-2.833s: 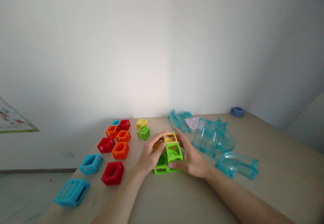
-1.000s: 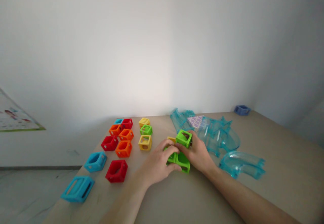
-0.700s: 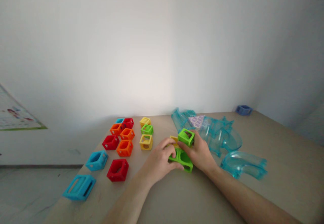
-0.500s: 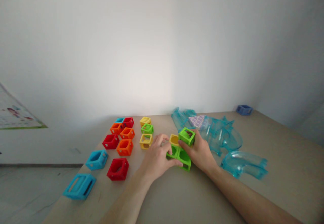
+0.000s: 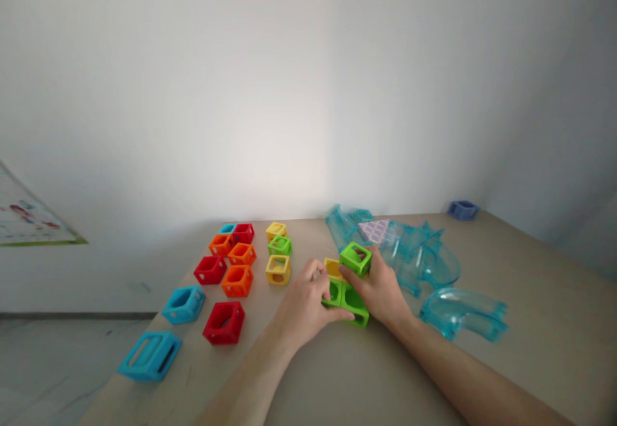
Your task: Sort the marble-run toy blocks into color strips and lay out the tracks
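Two joined green cube blocks [image 5: 355, 305] lie on the table in front of me, with a yellow cube block [image 5: 332, 268] right behind them. My left hand [image 5: 311, 297] is closed on the left side of the green pair, thumb along the near edge. Above the pair's right part, my right hand [image 5: 380, 288] grips another green cube block [image 5: 355, 258] between thumb and fingers. That cube overlaps the yellow one in view; I cannot tell whether they touch. Fingertips of both hands are partly hidden.
Several red, orange, blue, yellow and green cube blocks [image 5: 238, 281] stand to the left. Clear teal track pieces [image 5: 463, 310] lie on the right, beside a purple patterned piece [image 5: 374, 230]. A dark blue block [image 5: 463, 210] sits far right near the wall [image 5: 308, 92].
My left hand and the joined green blocks have shifted slightly to the right, and the pair has turned a little. My right hand stays almost still with its green cube.
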Tool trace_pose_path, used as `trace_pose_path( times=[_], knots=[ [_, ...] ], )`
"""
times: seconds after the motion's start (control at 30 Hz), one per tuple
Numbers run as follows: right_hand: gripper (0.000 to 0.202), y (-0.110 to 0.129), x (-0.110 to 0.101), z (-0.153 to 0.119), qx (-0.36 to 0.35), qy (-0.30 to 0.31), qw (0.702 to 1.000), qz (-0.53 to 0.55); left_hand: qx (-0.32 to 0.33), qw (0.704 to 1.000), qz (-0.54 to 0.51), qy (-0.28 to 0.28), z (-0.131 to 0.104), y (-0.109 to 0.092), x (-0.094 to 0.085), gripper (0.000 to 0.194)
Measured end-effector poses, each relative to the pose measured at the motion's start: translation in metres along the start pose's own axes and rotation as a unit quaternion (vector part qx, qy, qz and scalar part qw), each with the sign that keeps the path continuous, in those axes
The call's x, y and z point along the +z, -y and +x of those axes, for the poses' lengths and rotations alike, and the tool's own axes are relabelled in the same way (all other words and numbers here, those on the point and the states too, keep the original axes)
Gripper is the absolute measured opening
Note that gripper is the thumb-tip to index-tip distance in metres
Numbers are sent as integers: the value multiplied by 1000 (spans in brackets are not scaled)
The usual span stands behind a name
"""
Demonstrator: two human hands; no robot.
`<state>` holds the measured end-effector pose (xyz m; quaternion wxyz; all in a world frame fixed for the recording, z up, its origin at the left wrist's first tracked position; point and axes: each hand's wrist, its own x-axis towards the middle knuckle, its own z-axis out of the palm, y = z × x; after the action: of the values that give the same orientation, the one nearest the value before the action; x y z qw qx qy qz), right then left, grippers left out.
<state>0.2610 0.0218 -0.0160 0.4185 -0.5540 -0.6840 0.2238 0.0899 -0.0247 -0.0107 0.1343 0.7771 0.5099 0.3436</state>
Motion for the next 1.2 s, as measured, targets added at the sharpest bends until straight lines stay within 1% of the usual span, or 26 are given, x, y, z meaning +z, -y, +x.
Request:
trace_pose_path(
  times=[0.1,0.17,0.23,0.33,0.47,0.57,0.67,0.73,0.87,1.0,1.07,1.1,1.17,1.2],
  knots=[
    [32,-1,0,1,9,-10,1000,10,-16,999,26,-28,1,3,-2,47],
    [32,-2,0,1,11,-13,1000,10,-29,998,42,-35,2,6,-4,48],
    [31,-4,1,2,12,-14,1000,1,-37,997,60,-19,2,7,-5,46],
    [31,-4,0,2,14,-20,1000,-17,-45,994,101,7,2,7,-8,37],
    [31,-2,-2,1,22,-27,998,-44,-65,984,163,44,1,-2,-15,33],
    [31,0,-3,0,25,-17,999,-45,-110,965,227,74,-5,-18,-20,29],
    [30,1,-2,-1,26,-5,999,-42,-172,938,294,67,-19,-29,-22,25],
    [30,1,-2,0,30,-7,999,-44,-199,918,339,51,-30,-30,-25,24],
    [29,1,-1,0,20,-5,999,-35,-227,887,401,21,-49,-20,-33,25],
    [27,0,1,-1,-1,18,1000,-7,-245,864,439,-13,-57,-20,-45,32],
    [28,0,1,-1,-12,40,999,15,-226,867,440,-50,-54,-24,-49,31],
    [28,0,1,-2,-19,54,998,29,-207,877,428,-69,-50,-27,-49,28],
    [29,0,1,-3,-36,84,994,60,-154,909,374,-99,-38,-34,-46,19],
    [31,0,1,-3,-45,96,992,73,-125,928,335,-104,-31,-36,-42,15]
  ],
)
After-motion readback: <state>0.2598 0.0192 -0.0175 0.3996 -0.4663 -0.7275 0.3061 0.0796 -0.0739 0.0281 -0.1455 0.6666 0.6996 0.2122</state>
